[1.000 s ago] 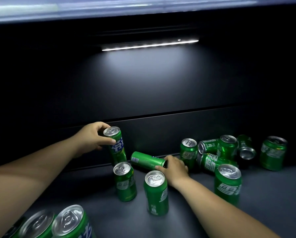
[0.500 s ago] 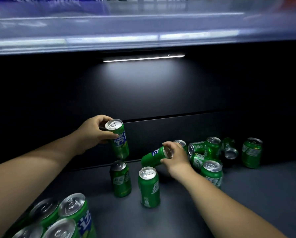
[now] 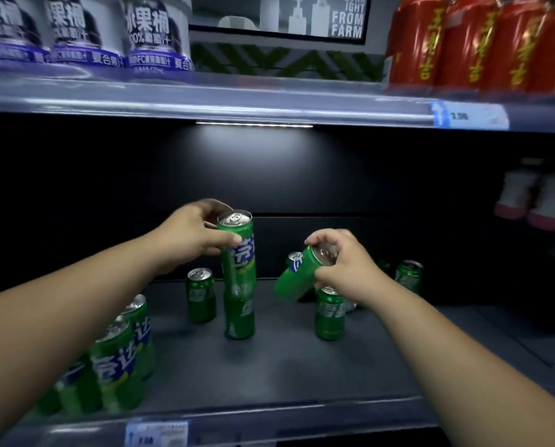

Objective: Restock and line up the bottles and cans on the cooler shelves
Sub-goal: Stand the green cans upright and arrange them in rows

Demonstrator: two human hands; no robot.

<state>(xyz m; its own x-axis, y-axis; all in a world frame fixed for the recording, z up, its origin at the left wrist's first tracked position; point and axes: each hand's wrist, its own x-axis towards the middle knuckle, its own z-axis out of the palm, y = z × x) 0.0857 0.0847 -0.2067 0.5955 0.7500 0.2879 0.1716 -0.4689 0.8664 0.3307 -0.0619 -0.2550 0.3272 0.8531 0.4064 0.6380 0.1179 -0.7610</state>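
My left hand [image 3: 194, 235] grips an upright green can [image 3: 237, 250] near its top and holds it above another green can [image 3: 239, 317] that stands on the dark shelf [image 3: 286, 366]. My right hand [image 3: 344, 264] holds a second green can [image 3: 297, 275] tilted, its top toward my palm. Upright green cans stand at the back left [image 3: 200, 295] and under my right hand [image 3: 330, 312]. A cluster of green cans [image 3: 118, 359] stands at the shelf's front left.
One more green can [image 3: 408, 275] stands at the back right. The shelf above carries white-and-purple juice tubs [image 3: 153, 33] on the left and red cans [image 3: 469, 43] on the right. White bottles with pink caps [image 3: 540, 195] sit at the far right. A price tag [image 3: 157, 432] marks the front rail.
Both hands have lifted their cans higher off the shelf. The view has pulled back and tilted up, so the upper shelf and front rail now show.
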